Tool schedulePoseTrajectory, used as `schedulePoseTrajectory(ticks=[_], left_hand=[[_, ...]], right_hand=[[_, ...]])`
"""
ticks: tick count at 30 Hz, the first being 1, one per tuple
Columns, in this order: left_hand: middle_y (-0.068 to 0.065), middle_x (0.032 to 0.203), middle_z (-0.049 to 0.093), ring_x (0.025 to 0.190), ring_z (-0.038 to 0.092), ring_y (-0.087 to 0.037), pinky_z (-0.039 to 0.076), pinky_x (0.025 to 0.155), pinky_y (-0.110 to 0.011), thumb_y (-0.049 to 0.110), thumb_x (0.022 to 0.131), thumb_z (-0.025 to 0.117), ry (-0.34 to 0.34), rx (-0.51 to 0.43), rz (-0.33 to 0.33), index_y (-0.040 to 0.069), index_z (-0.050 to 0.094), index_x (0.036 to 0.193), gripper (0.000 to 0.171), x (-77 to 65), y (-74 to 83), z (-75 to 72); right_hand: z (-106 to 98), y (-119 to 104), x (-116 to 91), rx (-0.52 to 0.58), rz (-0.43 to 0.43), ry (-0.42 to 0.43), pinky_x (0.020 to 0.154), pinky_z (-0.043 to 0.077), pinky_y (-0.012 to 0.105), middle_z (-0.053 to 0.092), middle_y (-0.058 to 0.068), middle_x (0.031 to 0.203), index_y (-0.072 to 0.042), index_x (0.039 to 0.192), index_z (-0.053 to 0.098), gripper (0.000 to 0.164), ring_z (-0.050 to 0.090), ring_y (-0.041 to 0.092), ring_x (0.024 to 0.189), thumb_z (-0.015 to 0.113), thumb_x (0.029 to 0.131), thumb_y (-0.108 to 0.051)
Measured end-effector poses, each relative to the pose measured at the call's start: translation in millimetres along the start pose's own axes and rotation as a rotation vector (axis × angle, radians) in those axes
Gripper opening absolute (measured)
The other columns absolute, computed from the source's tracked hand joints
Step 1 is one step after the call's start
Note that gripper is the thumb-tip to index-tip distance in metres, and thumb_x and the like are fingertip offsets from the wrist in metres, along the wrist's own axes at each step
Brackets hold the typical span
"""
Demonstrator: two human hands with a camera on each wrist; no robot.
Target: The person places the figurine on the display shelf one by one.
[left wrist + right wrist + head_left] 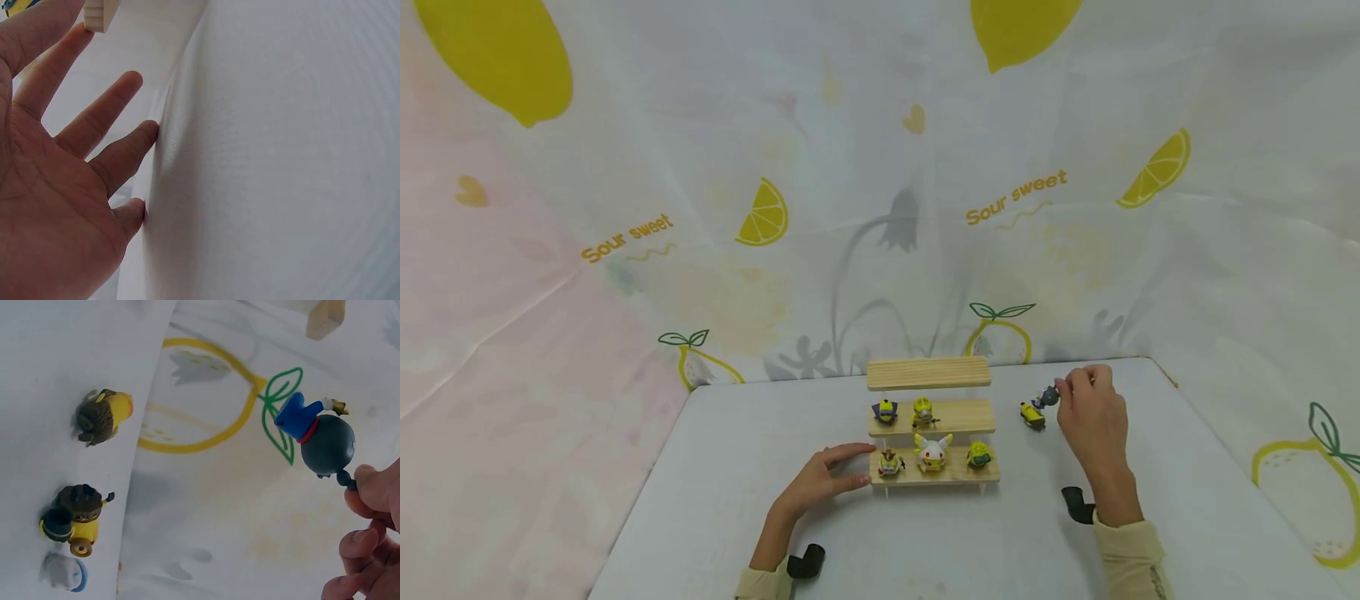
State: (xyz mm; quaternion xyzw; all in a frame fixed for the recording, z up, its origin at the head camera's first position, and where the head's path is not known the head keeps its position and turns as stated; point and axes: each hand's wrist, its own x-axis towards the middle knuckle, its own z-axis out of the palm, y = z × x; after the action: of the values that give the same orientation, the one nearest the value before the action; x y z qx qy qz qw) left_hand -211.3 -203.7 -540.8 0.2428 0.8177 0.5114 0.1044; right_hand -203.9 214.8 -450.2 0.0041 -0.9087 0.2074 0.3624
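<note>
My right hand pinches a small figurine with a round dark-grey head and blue body by its beaded tail, thumb against fingers. It hangs off the table in the right wrist view; in the head view it overlaps a yellow figurine. My left hand is at the left end of the bottom tier of a wooden display stand, its fingers spread. One fingertip meets the board's end in the left wrist view. A cowboy-like figurine stands on that tier nearest this hand.
The bottom tier also holds a white-eared figurine and a green-and-yellow one. Two more, one purple-caped and one yellow, stand on the middle tier. Brown-and-yellow figurines and a white-and-blue one are on the white table.
</note>
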Motion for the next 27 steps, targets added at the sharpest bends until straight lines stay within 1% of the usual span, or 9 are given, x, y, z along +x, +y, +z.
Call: schedulePoseTrajectory(ticks=[2,4,8,12,15,22,24,27], left_hand=[[0.004,0.137,0.058,0.136,0.043,-0.024,0.031,0.110,-0.056,0.030,0.088,0.076,0.001,0.003,0.001,0.023,0.063,0.134,0.048,0.1,-0.9,0.2],[0.004,0.137,0.058,0.136,0.043,-0.024,0.031,0.110,-0.056,0.030,0.088,0.076,0.001,0.003,0.000,0.022,0.063,0.133,0.048,0.1,-0.7,0.4],[0.002,0.137,0.058,0.135,0.044,-0.025,0.031,0.110,-0.057,0.029,0.088,0.076,0.001,0.003,0.010,0.021,0.063,0.134,0.048,0.1,0.0,0.0],[0.006,0.137,0.058,0.136,0.043,-0.021,0.031,0.111,-0.054,0.030,0.087,0.077,-0.001,-0.011,-0.009,0.024,0.064,0.133,0.048,0.4,0.2,-0.3],[0.007,0.136,0.058,0.136,0.043,-0.021,0.030,0.111,-0.054,0.030,0.087,0.077,-0.002,-0.014,-0.011,0.024,0.064,0.133,0.049,0.5,0.1,-0.3],[0.001,0.137,0.058,0.136,0.043,-0.025,0.031,0.110,-0.056,0.026,0.088,0.076,-0.005,-0.026,0.009,0.019,0.063,0.134,0.048,0.4,-0.5,-0.6],[-0.001,0.137,0.059,0.135,0.044,-0.027,0.032,0.109,-0.057,0.024,0.089,0.076,0.001,-0.022,0.018,0.017,0.063,0.134,0.047,0.3,-0.4,-0.2],[-0.002,0.136,0.059,0.135,0.045,-0.027,0.032,0.109,-0.056,0.021,0.089,0.076,0.012,-0.006,0.014,0.016,0.063,0.134,0.047,-0.2,0.5,1.3]], right_hand=[[2,-4,4,0.012,-0.060,0.031,0.050,0.036,0.040,0.049,0.022,0.091,0.004,0.083,0.056,0.018,0.047,0.033,0.059,0.073,0.088,-0.002],[4,-8,8,0.023,-0.101,0.041,0.051,0.037,0.041,0.049,0.021,0.090,0.003,0.082,0.057,0.019,0.048,0.033,0.059,0.074,0.088,-0.003],[8,-15,14,0.042,-0.167,0.041,0.054,0.039,0.042,0.050,0.021,0.092,0.003,0.083,0.058,0.018,0.049,0.033,0.061,0.074,0.087,-0.003],[11,-21,19,0.046,-0.236,0.042,0.054,0.040,0.043,0.050,0.021,0.093,0.002,0.082,0.058,0.019,0.050,0.032,0.060,0.075,0.087,-0.004],[14,-25,22,0.039,-0.274,0.042,0.054,0.040,0.043,0.051,0.019,0.092,0.001,0.082,0.059,0.019,0.051,0.032,0.060,0.077,0.086,-0.005],[22,-36,27,0.026,-0.364,0.036,0.054,0.040,0.045,0.053,0.018,0.092,0.000,0.083,0.060,0.018,0.053,0.033,0.067,0.077,0.086,-0.006],[25,-40,28,0.027,-0.388,0.033,0.054,0.040,0.044,0.052,0.017,0.091,-0.001,0.084,0.060,0.017,0.052,0.031,0.065,0.076,0.086,-0.006],[31,-44,29,0.039,-0.427,0.039,0.053,0.038,0.042,0.051,0.015,0.089,-0.001,0.085,0.061,0.018,0.050,0.028,0.061,0.077,0.085,-0.007]])
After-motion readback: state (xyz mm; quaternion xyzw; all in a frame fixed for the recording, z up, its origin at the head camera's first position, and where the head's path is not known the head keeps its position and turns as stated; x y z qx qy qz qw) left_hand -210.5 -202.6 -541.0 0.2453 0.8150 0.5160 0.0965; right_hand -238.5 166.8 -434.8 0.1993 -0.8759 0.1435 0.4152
